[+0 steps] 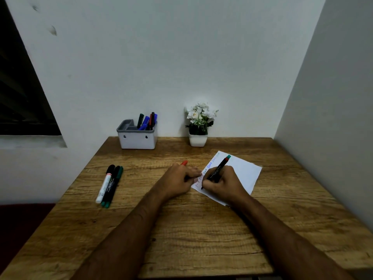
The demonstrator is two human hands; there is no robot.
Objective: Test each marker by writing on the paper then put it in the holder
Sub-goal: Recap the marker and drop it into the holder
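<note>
My right hand [224, 183] grips a black marker [219, 168] with a green end, its tip down on the near left corner of the white paper [245, 172]. The paper carries several written words in red, blue and green. My left hand [177, 179] rests at the paper's left edge with its fingertips on the sheet and holds a red cap [184, 162]. A white and grey holder [137, 136] at the back of the table has several markers standing in its right compartment. Three markers [110, 185] lie side by side on the table at the left.
A small white pot of white flowers [198, 126] stands at the back, right of the holder. The wooden table [191, 229] meets a wall behind and another wall on the right. The table's left edge drops off beside the three lying markers.
</note>
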